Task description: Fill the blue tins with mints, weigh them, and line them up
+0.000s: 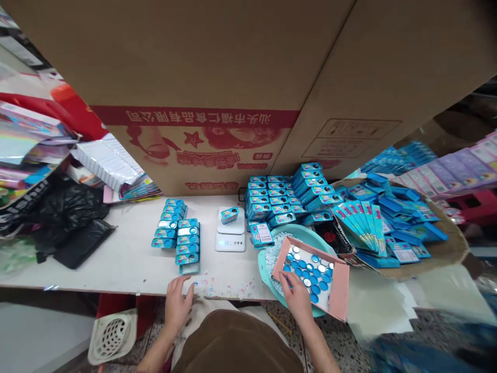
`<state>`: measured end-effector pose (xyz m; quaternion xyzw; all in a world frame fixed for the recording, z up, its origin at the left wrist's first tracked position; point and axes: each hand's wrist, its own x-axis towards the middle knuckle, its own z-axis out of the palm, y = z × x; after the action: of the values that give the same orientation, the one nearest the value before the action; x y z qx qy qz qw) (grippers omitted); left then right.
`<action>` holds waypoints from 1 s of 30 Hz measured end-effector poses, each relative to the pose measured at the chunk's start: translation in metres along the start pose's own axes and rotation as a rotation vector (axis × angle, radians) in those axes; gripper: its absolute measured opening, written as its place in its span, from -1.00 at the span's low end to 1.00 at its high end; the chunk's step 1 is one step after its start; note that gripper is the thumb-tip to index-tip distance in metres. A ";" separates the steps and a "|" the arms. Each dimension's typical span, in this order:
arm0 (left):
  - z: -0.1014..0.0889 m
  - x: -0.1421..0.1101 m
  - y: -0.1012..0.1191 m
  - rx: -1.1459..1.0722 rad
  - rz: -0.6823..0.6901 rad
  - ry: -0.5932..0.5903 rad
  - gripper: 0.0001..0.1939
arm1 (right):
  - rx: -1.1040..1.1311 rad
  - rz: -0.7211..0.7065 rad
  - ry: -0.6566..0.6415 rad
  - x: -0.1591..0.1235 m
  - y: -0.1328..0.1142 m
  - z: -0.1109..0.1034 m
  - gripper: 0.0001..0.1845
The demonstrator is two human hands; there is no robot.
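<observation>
My left hand (177, 303) rests at the table's front edge, thumb and fingers apart, holding nothing. Just beyond it stand two rows of small blue boxes (188, 241); the nearest one (189, 268) shows a pale inside. My right hand (297, 296) reaches over the near left edge of a pink cardboard box (340, 292), its fingers drawn together among round blue and silver lids (302, 264). Whether a lid is between the fingertips cannot be made out. The pink box sits tilted across a turquoise basin (265, 270) containing small pale pieces (274, 251).
A white digital scale (230, 242) carries one small blue box (229, 215). Stacked blue boxes (277, 199) stand behind the basin. Flat blue packs (359, 223) lie at right in a large carton (452, 235). A big cardboard carton (202, 62) walls the back; black bags (77, 223) lie left.
</observation>
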<state>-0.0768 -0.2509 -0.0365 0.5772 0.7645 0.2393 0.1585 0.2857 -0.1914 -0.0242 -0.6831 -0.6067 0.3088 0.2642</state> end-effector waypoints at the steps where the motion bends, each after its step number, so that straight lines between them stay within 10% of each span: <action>1: -0.001 0.004 0.000 0.003 0.005 0.011 -0.73 | -0.006 -0.003 -0.001 0.001 -0.001 0.000 -0.61; 8: 0.010 0.067 0.033 -0.032 0.153 0.060 -0.72 | 0.013 0.015 -0.008 -0.003 0.000 0.000 -0.60; 15: 0.090 0.196 0.091 -0.220 -0.023 0.042 -0.17 | 0.034 0.058 0.073 -0.016 0.003 -0.008 -0.61; 19: 0.123 0.235 0.108 -0.270 -0.094 -0.086 -0.46 | 0.008 0.078 0.151 -0.026 0.009 -0.020 -0.62; 23: 0.113 0.233 0.122 -0.280 0.003 -0.068 -0.61 | -0.047 0.125 0.262 -0.033 0.029 -0.039 -0.60; 28: 0.055 0.181 0.159 -0.234 0.405 0.064 -0.64 | -0.294 0.332 0.552 -0.023 0.068 -0.069 -0.42; 30: 0.034 0.152 0.178 -0.190 0.536 0.009 -0.67 | -0.321 0.508 0.474 -0.012 0.080 -0.079 -0.36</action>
<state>0.0412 -0.0605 0.0381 0.7404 0.5593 0.3458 0.1396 0.3968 -0.2126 -0.0291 -0.8969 -0.3807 0.0991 0.2020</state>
